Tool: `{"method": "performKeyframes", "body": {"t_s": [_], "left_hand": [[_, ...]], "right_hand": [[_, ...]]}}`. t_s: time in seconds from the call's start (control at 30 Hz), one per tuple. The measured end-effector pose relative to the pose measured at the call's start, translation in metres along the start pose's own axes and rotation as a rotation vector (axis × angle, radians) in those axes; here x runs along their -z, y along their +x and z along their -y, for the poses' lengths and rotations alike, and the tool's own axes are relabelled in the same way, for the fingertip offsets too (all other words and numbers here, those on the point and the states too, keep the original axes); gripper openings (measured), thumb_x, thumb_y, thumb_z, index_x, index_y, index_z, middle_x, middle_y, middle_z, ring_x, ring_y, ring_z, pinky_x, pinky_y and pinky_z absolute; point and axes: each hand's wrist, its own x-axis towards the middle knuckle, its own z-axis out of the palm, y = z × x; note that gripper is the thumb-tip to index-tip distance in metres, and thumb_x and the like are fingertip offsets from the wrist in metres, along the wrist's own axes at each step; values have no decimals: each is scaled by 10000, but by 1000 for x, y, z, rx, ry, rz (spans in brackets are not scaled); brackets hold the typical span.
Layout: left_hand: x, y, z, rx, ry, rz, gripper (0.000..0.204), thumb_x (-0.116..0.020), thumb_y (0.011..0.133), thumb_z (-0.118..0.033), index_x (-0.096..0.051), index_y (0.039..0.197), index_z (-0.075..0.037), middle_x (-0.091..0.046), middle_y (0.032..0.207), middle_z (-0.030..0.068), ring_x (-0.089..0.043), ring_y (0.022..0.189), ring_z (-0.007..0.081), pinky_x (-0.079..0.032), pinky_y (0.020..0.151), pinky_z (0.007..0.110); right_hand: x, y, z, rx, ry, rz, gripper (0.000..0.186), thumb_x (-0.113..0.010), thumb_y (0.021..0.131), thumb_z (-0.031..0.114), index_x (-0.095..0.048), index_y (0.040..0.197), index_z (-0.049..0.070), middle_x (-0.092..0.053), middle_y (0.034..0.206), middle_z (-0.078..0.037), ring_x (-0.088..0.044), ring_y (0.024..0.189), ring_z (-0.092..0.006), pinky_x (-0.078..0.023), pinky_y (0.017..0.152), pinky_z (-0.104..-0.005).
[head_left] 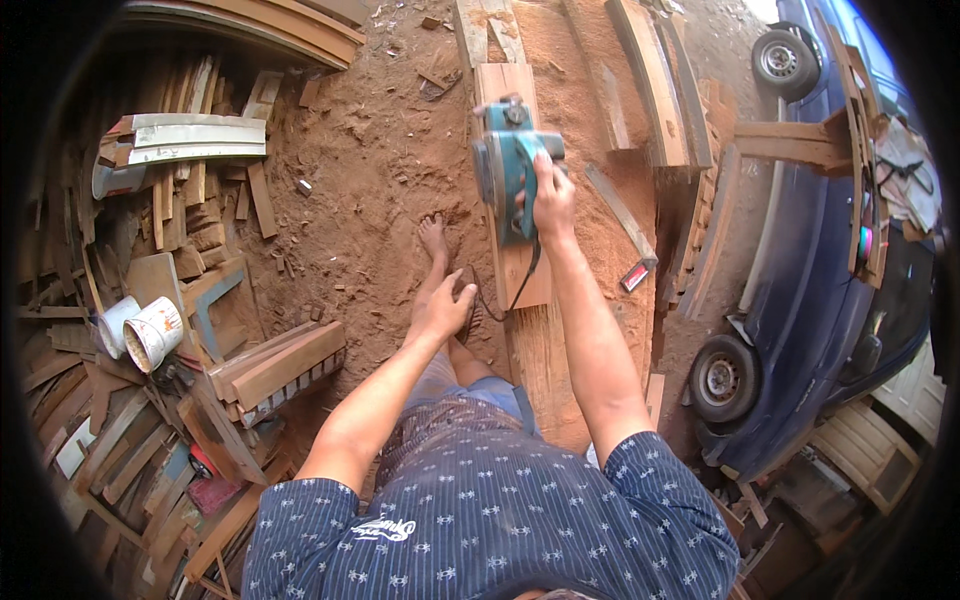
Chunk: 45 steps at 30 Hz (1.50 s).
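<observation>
A teal electric hand planer (513, 180) rests on a reddish-brown plank (522, 275). My right hand (553, 200) is wrapped round the planer's handle, arm stretched forward. A black cord (526, 285) runs from the planer's near end and loops down and left toward my other hand. My left hand (443, 303) hangs in the air left of the plank, above my legs, fingers apart. Its fingertips are close to the cord; whether they touch it I cannot make out. Below the plank lies a thicker timber beam (540, 350) covered with sawdust.
Sawdust and long timbers (650, 90) lie right of the plank, with a loose wood strip (618, 212). A dark blue vehicle (800, 290) stands farther right. At left are stacked wood offcuts (190, 220) and white buckets (154, 335). A bare foot (434, 238) is on the dirt.
</observation>
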Motion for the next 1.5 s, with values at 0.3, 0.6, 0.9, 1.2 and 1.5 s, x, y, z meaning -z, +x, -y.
{"method": "performKeyframes", "body": {"t_s": [0.3, 0.6, 0.9, 1.2, 1.5], "left_hand": [[39, -23, 76, 130, 128, -21, 602, -654, 965, -399, -549, 1410, -8, -632, 1322, 259, -618, 1239, 323, -467, 1059, 402], [93, -50, 128, 318, 322, -88, 600, -661, 937, -439, -605, 1341, 1, -646, 1306, 238, -613, 1229, 353, -465, 1055, 422], [128, -47, 132, 425, 260, -147, 664, -742, 883, -428, -590, 1369, -2, -643, 1328, 221, -602, 1259, 324, -453, 1072, 407], [145, -28, 131, 441, 188, -164, 697, -775, 867, -412, -570, 1385, 8, -621, 1354, 234, -594, 1260, 312, -444, 1076, 401], [130, -11, 121, 369, 209, -160, 700, -791, 859, -407, -584, 1362, 32, -634, 1337, 221, -605, 1250, 311, -459, 1065, 399]], "right_hand": [[81, -195, -71, -95, 95, -36, 338, -560, 1036, 336, -651, 974, 16, -631, 789, -16, -605, 612, -99, -468, 558, -259], [109, -253, -89, 4, -50, -44, 409, -527, 1029, 388, -594, 877, 15, -582, 661, -27, -564, 528, -115, -440, 499, -268], [3, -15, -2, 102, 4, -68, 454, -535, 1048, 437, -619, 846, 40, -594, 688, -28, -577, 509, -103, -425, 433, -257], [-64, 192, 62, 123, -118, -136, 594, -572, 963, 612, -671, 818, 45, -641, 615, -64, -624, 487, -132, -466, 431, -299], [-22, 73, 35, 26, -70, -80, 549, -628, 949, 559, -718, 931, 17, -652, 670, -52, -655, 535, -138, -469, 472, -273]]}}
